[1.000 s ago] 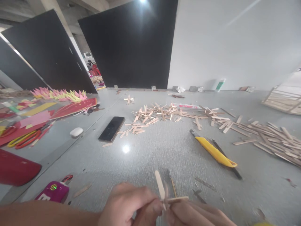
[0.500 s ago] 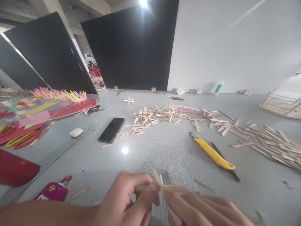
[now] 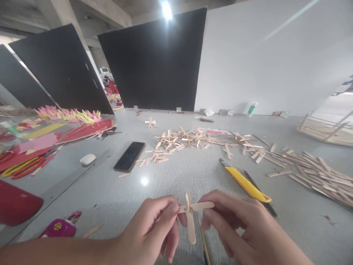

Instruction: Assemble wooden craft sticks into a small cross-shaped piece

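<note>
Just above the table, a small cross of pale wooden craft sticks [image 3: 191, 224] is held with one long arm pointing down towards me. My left hand [image 3: 154, 228] pinches its left arm between thumb and forefinger. At the opposite side, my right hand [image 3: 237, 224] has its forefinger at the tip of the right arm and its thumb just below, fingers curled. A thin, pencil-like rod [image 3: 203, 239] lies on the table between the hands. Beyond my right hand is a yellow utility knife [image 3: 246, 183] beside a dark slim tool [image 3: 257, 187].
Loose craft sticks [image 3: 317, 173] heap at the right, and cut pieces [image 3: 184, 139] lie mid-table. A phone [image 3: 129, 156], white case [image 3: 87, 159], purple object [image 3: 61, 227] and red object [image 3: 18, 202] lie left. Scissors [image 3: 24, 165] and folded paper [image 3: 68, 113] sit farther left.
My right hand has lifted and turned, its fingers now at the right end of the cross. The cross now faces me, more fully visible. My left hand keeps its pinch.
</note>
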Demonstrator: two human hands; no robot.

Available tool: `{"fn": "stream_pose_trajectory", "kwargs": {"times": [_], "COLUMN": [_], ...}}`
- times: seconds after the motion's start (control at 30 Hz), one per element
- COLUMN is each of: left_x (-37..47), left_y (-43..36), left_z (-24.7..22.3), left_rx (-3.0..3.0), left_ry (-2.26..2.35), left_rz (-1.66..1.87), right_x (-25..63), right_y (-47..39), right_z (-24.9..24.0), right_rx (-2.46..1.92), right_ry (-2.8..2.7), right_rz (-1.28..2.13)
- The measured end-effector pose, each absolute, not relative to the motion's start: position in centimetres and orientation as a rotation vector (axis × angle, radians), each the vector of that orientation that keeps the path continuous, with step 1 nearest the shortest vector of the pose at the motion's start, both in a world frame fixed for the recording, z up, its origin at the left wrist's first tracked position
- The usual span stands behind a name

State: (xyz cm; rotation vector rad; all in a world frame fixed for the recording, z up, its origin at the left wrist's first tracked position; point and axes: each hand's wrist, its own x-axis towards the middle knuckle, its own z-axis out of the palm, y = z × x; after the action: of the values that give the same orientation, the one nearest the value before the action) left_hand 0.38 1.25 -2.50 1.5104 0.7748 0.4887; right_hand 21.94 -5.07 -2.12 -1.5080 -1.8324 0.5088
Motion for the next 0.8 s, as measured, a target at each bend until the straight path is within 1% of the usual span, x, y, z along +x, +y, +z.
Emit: {"fn": "stream_pose_trajectory", "kwargs": {"times": [0.17,0.23,0.3,0.37,0.47,0.53,0.6,0.8], "left_x": [0.8,0.9,0.8,0.6,0.3,0.3,0.3,0.2], "left_y": [1.6,1.5,1.2,1.1,1.6,2.1,2.4,1.8], "left_z": [-2.1,-2.2,-2.5,-3.0,-3.9,-4.5,-4.9,-4.1], "left_rx": [1.583,1.601,1.605,1.633,1.780,1.875,1.940,1.966], "left_ry": [0.775,0.764,0.785,0.818,0.706,0.543,0.482,0.659], "left_rz": [0.490,0.518,0.560,0.672,0.845,0.782,0.729,0.748], "right_x": [21.9,22.0,22.0,22.0,21.7,21.4,21.2,21.4], "right_y": [-4.2,-4.2,-4.2,-4.2,-4.1,-4.1,-4.2,-4.5], "right_z": [-0.7,-0.4,-0.4,-0.6,-1.1,-1.3,-1.6,-1.9], "right_rx": [-1.555,-1.559,-1.585,-1.614,-1.591,-1.536,-1.492,-1.449], "right_ry": [-1.727,-1.669,-1.649,-1.700,-1.816,-1.882,-1.911,-1.894], "right_rz": [0.997,1.104,1.082,0.984,0.844,0.825,0.827,0.863]}}
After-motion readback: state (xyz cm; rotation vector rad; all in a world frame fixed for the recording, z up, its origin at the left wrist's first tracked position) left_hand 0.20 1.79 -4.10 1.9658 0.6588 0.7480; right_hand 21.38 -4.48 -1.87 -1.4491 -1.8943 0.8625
